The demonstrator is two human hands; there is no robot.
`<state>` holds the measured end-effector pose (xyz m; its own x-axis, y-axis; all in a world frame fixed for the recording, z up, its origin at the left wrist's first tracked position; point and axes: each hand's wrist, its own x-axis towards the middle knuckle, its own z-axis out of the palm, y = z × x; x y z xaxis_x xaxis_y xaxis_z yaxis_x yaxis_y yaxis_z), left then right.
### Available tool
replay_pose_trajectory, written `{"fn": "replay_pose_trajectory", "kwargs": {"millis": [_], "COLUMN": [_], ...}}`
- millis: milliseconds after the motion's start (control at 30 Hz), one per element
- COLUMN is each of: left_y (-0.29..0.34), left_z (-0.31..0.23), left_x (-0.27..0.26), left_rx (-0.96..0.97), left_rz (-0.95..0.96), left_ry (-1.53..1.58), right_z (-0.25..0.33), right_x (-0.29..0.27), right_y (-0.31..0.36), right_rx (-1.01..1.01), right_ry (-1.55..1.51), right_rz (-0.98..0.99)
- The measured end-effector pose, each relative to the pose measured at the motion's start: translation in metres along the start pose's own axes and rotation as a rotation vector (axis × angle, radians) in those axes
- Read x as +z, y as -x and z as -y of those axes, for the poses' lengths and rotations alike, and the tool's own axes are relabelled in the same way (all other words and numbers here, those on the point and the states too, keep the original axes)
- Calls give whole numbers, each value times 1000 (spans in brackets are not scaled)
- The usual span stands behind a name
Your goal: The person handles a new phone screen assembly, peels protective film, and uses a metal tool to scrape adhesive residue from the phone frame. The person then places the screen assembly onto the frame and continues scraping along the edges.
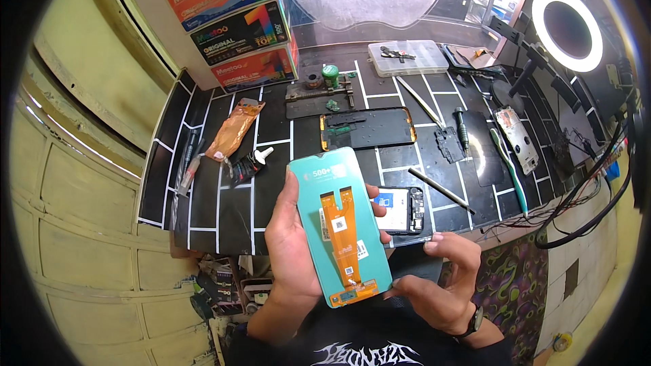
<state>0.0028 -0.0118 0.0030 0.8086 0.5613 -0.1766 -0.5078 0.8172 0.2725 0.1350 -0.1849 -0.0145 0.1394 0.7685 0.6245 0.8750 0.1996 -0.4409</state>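
My left hand (293,247) is closed around a phone screen panel (313,230), its thumb along the left edge and fingertips showing past the right edge. The panel's teal back faces up, with an orange flex cable (344,247) running down its middle and small white stickers on it. My right hand (444,274) is beside the panel's lower right corner, thumb and index finger spread apart. Its thumb tip is close to that corner; whether it touches, I cannot tell. Beyond the panel lies an opened phone (405,210) with its battery and circuitry exposed, partly hidden by my left fingers.
On the black, white-lined table lie a phone frame (369,129), metal prying tools (441,190), a screwdriver (462,129), a teal-handled brush (508,171) and a glue tube (248,166). Stacked boxes (237,37) stand back left. At right are a lit ring light (592,29) and loose cables (583,227).
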Motion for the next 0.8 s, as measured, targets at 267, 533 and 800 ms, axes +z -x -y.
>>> {"fn": "replay_pose_trajectory", "kwargs": {"millis": [267,533,800], "left_y": [-2,3,9], "left_z": [-3,-2,14], "left_x": [3,-5,-10], "left_rx": [46,187,349], "left_rz": [52,122,265], "left_ry": [-51,-99,-111], "right_z": [-4,-3,5], "right_x": [10,-1,0], "right_y": [6,-8,-20], "right_rx": [18,288,977], "right_ry": [-12,-416,-1150], "right_rz": [-82,78,230]}}
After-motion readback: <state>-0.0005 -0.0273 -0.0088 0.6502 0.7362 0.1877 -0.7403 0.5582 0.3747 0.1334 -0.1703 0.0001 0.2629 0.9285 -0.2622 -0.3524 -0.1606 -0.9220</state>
